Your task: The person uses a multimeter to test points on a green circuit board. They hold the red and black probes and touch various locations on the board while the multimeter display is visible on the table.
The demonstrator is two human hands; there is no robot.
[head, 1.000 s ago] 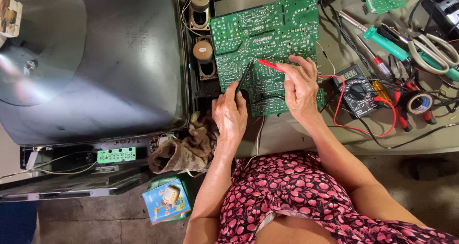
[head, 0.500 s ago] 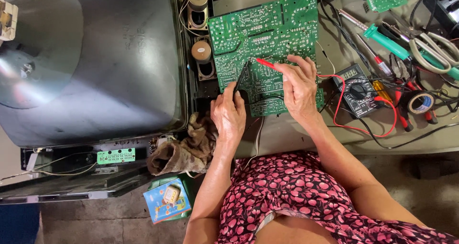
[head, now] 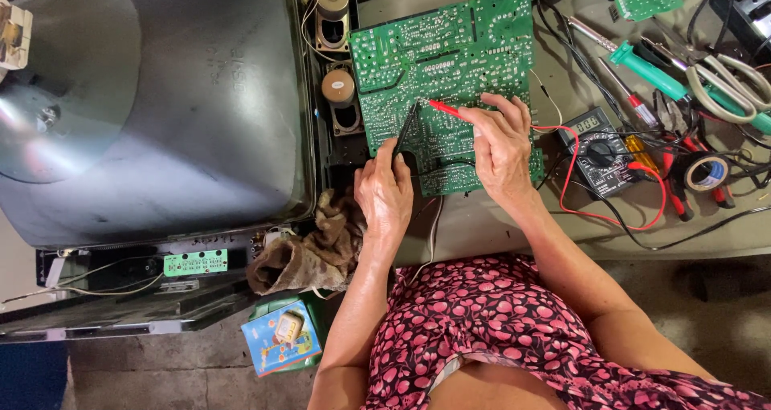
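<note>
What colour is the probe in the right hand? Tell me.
Red: the probe in the right hand shows best, tip on the green circuit board, in the head view.

Green circuit board (head: 450, 65): large, flat, solder side up, lying at 12 o'clock on the bench. Black probe (head: 406, 129): slim, tilted, tip on the board. Red probe (head: 446, 109): at its 3 o'clock, tip likewise touching the board.

A cluttered grey workbench (head: 498, 233) fills the upper right, its front edge running above a bare concrete floor (head: 161, 378) that shows along the bottom. A dark shelf (head: 120, 310) juts out at lower left. Even, soft light falls from above, casting few shadows.
</note>
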